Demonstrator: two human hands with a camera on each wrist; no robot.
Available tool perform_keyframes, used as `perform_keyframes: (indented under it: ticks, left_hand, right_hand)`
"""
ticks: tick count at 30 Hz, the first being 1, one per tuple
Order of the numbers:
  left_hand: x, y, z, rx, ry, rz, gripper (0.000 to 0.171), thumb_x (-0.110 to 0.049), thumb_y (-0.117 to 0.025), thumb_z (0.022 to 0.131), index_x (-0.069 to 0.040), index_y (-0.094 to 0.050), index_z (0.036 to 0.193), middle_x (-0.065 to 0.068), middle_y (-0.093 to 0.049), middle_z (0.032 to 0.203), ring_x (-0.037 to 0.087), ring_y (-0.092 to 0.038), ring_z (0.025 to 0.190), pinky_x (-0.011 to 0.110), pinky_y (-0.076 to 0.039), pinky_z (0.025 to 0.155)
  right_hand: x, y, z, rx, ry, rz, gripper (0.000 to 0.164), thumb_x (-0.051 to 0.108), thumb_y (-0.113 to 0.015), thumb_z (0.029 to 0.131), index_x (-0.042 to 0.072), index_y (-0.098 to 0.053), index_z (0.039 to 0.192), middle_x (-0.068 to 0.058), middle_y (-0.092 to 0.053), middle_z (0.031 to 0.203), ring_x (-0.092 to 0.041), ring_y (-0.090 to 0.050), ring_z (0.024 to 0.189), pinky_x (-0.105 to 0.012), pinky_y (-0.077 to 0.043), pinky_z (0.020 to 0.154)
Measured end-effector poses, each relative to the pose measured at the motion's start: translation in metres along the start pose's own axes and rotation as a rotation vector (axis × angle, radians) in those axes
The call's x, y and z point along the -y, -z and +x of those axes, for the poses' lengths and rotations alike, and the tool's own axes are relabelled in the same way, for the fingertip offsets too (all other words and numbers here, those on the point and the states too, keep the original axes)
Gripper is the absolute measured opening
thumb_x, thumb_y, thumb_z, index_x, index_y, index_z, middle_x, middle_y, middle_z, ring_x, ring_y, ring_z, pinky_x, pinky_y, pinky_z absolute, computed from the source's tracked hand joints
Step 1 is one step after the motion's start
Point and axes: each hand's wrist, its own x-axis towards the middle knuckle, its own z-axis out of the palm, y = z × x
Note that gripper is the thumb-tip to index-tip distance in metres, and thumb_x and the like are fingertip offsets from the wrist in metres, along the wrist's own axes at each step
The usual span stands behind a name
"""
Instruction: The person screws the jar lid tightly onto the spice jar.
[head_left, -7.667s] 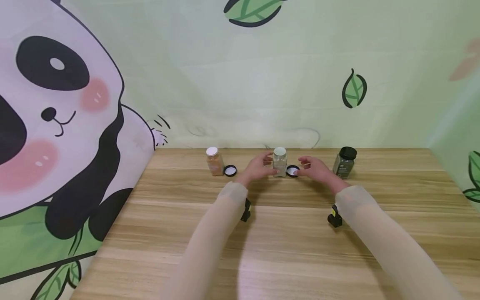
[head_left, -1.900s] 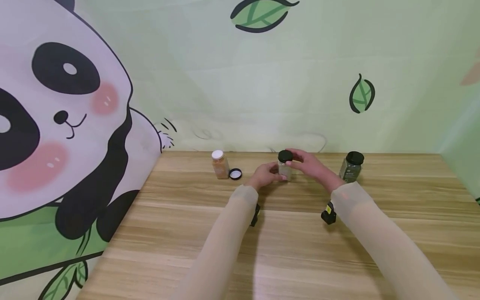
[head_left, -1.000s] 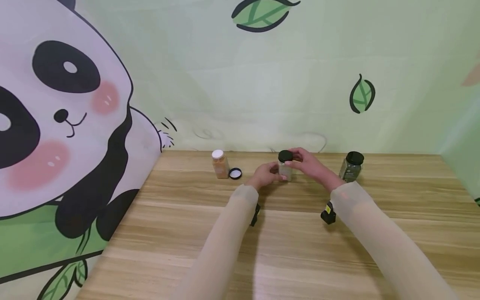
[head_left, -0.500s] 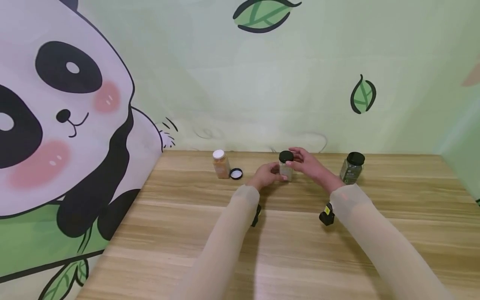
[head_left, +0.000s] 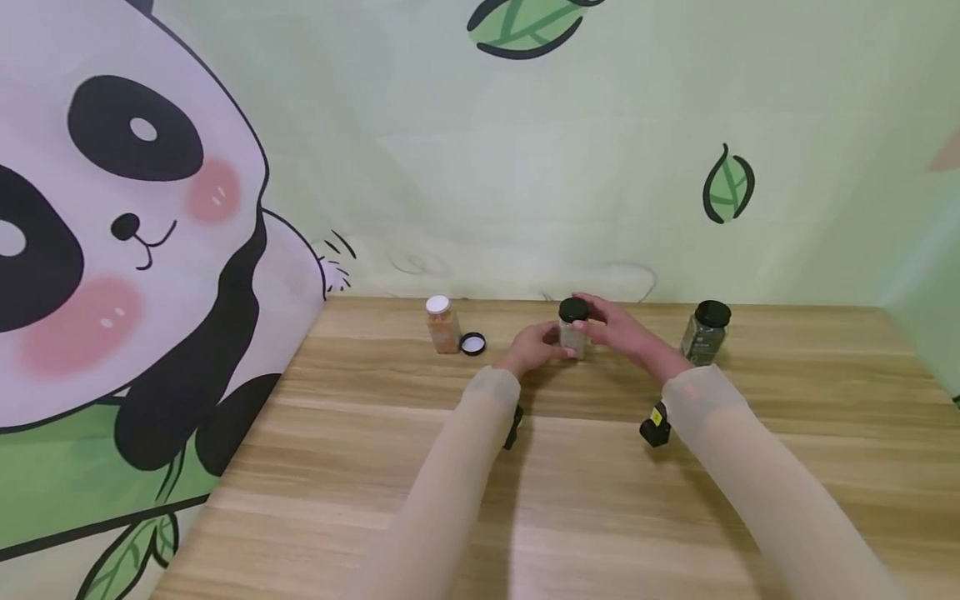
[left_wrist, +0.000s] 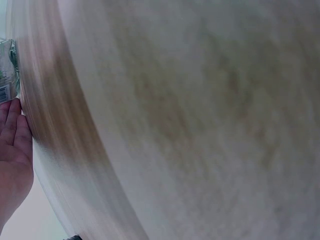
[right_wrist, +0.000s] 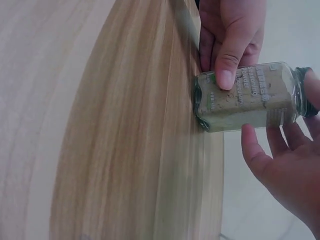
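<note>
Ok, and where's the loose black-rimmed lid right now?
In the head view, the lid lies on the table near its back edge, just right of the white-topped orange jar and left of the left hand.

Near the far edge of the tabletop (head_left: 585, 500), I can read "Seasoning" on the middle jar (right_wrist: 255, 107), beside blurred print (right_wrist: 214, 100); a barcode (left_wrist: 4, 93) shows too. Nearer the far right corner, the dark jar (head_left: 706, 335) has lettering (head_left: 700, 340) too small to read.
</note>
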Motion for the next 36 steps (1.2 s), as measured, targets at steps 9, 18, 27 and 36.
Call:
perform_keyframes:
  ticks: [9, 18, 27, 36]
  left_hand:
    - [-0.005, 0.003, 0.002, 0.015, -0.018, -0.009, 0.061, -0.021, -0.075, 0.095, -0.006, -0.051, 0.150, 0.016, -0.058, 0.150, 0.029, -0.054, 0.141, 0.041, -0.041, 0.121]
    - [-0.005, 0.003, 0.003, 0.004, -0.015, -0.010, 0.062, -0.021, -0.076, 0.094, -0.007, -0.052, 0.149, 0.015, -0.058, 0.150, 0.030, -0.053, 0.142, 0.041, -0.039, 0.123]
    - [-0.001, 0.001, 0.003, 0.001, -0.010, -0.024, 0.063, -0.023, -0.076, 0.094, -0.006, -0.051, 0.149, 0.016, -0.059, 0.149, 0.030, -0.054, 0.142, 0.041, -0.040, 0.122]
    - [0.001, 0.000, 0.001, 0.001, -0.003, -0.018, 0.063, -0.022, -0.076, 0.094, -0.005, -0.050, 0.150, 0.016, -0.058, 0.150, 0.030, -0.054, 0.141, 0.042, -0.041, 0.121]
  right_hand:
    - [0.009, 0.001, 0.001, -0.049, -0.056, 0.097, 0.069, 0.016, -0.056, 0.105, -0.002, -0.018, 0.160, -0.032, -0.032, 0.161, -0.045, -0.034, 0.150, -0.061, -0.036, 0.121]
    - [0.010, 0.007, 0.000, -0.041, -0.079, 0.070, 0.063, 0.015, -0.059, 0.104, -0.003, -0.028, 0.156, -0.031, -0.038, 0.158, -0.044, -0.039, 0.147, -0.060, -0.038, 0.120]
    - [0.004, 0.010, 0.002, 0.024, -0.053, 0.047, 0.063, 0.014, -0.055, 0.105, -0.002, -0.025, 0.158, -0.033, -0.034, 0.160, -0.047, -0.036, 0.148, -0.063, -0.036, 0.120]
    - [-0.001, 0.003, 0.007, 0.008, -0.068, 0.100, 0.069, 0.014, -0.056, 0.105, 0.003, -0.018, 0.162, -0.031, -0.032, 0.162, -0.044, -0.038, 0.148, -0.059, -0.039, 0.119]
